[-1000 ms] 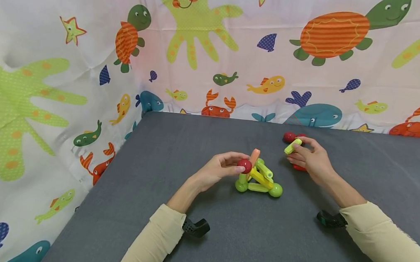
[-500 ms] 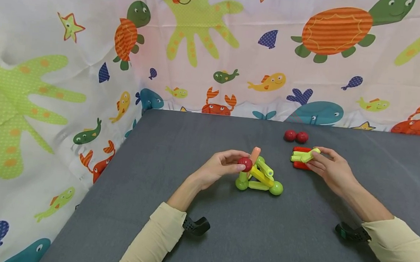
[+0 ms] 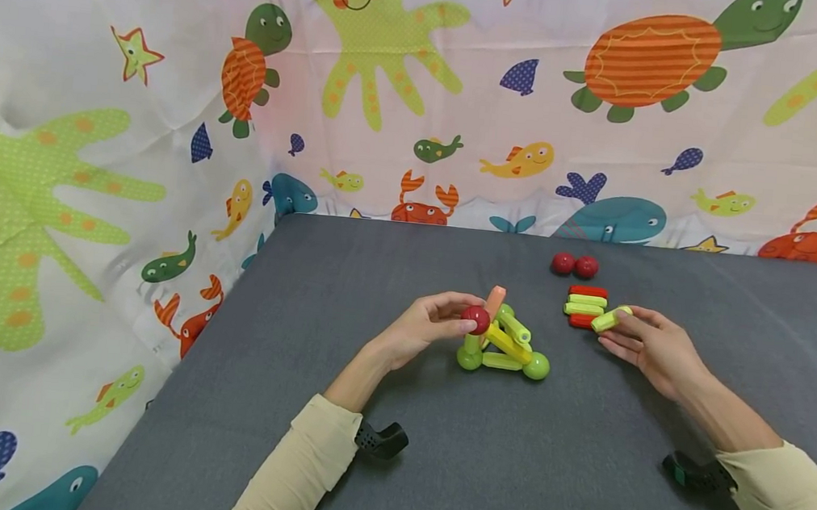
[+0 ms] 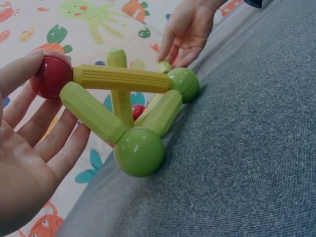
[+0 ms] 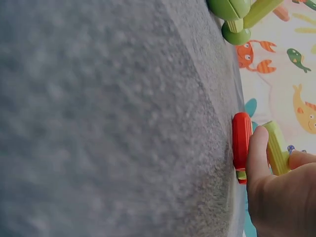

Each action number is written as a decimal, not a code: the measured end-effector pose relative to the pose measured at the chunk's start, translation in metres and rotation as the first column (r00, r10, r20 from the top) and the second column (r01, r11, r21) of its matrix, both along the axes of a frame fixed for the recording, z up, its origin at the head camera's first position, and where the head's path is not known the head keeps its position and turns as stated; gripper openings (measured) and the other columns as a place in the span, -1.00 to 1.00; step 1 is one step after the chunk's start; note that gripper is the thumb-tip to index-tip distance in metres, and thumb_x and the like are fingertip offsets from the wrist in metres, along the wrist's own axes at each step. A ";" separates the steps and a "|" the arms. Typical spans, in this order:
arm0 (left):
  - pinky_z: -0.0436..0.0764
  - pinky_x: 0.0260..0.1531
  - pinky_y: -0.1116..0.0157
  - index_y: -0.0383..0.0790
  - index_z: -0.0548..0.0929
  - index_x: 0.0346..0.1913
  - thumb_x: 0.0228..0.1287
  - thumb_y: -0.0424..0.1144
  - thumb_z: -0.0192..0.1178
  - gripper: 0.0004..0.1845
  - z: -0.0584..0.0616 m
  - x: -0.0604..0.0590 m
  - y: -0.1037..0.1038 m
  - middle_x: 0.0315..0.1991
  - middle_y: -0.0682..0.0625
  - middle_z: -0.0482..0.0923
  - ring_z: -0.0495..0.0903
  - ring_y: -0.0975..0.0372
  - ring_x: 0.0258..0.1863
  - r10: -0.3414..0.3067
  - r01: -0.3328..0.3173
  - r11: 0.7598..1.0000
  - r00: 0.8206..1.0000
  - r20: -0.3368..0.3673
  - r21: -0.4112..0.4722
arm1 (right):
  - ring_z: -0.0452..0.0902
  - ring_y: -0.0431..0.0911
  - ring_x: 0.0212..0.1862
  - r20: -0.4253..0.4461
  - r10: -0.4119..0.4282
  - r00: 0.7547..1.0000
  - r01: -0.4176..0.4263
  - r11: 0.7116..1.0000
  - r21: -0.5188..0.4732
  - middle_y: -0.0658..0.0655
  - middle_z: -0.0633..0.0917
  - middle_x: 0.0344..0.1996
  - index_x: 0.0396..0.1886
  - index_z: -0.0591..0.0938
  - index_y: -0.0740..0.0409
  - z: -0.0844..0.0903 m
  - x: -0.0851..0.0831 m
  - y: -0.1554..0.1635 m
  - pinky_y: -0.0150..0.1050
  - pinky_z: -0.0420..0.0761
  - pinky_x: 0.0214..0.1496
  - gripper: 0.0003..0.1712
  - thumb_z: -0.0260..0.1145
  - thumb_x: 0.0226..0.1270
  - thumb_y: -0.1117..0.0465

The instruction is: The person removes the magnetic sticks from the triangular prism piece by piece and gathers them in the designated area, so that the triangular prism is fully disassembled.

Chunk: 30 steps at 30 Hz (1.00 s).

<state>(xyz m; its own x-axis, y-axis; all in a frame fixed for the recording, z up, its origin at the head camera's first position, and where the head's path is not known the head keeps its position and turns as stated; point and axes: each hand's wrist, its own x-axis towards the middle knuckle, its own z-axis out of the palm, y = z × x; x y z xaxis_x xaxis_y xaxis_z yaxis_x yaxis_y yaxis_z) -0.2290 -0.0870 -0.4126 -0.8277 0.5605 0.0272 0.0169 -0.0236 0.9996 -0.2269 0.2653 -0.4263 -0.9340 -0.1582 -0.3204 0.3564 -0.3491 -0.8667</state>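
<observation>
My left hand [image 3: 425, 331] pinches a red ball [image 3: 476, 319] at the top left of a small frame built of balls and rods. Green balls [image 4: 139, 151] form its lower corners, joined by light green rods [image 4: 94, 112]. A yellow rod [image 4: 121, 79] slopes from the red ball down to a green ball. An orange rod [image 3: 495, 301] sticks up behind. Over to the right, my right hand [image 3: 651, 349] pinches a light green rod [image 3: 610, 318] between thumb and fingers, beside a row of rods. Part of this rod is hidden by the thumb in the right wrist view.
Two red balls [image 3: 574, 265] sit near the back of the grey table [image 3: 393, 262]. Red rods [image 3: 588, 291] and light green rods [image 3: 586, 300] lie side by side before them. A patterned sea-animal cloth [image 3: 386, 180] hangs behind and to the left.
My right hand has moved right and toward me with the light green rod, away from the red balls and past the row of rods. The left hand stays at the red ball.
</observation>
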 end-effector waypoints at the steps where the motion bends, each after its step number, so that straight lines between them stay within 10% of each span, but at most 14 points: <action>1: 0.49 0.07 0.13 -0.36 0.46 0.23 0.33 -0.42 0.15 -0.59 0.000 0.000 0.000 0.09 -0.14 0.49 0.48 0.13 0.02 -0.001 0.001 1.000 1.000 -0.002 0.003 | 0.64 -0.09 -0.19 0.000 -0.004 1.000 0.004 1.000 0.001 0.01 0.59 -0.23 0.23 0.15 0.12 -0.001 0.001 0.000 -0.19 0.59 -0.04 -0.41 0.25 0.36 0.19; 30: 0.42 0.12 -0.01 -0.40 0.44 0.23 0.34 -0.43 0.13 -0.59 0.000 0.001 0.000 0.08 -0.14 0.49 0.48 0.14 0.00 -0.012 0.012 0.999 1.000 -0.001 0.034 | 0.68 -0.17 -0.30 0.071 -0.019 0.997 0.002 0.974 0.226 0.02 0.70 -0.41 -0.01 0.34 0.18 -0.002 0.011 -0.012 -0.22 0.63 -0.16 -0.65 0.19 0.41 0.07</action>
<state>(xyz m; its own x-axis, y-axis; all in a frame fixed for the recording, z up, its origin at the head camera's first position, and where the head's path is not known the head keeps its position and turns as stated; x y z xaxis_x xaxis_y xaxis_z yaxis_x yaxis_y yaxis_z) -0.2281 -0.0871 -0.4126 -0.8209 0.5690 0.0476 0.0175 -0.0582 0.9982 -0.2159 0.2531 -0.4284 -0.9083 -0.0646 -0.4134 0.4184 -0.1514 -0.8956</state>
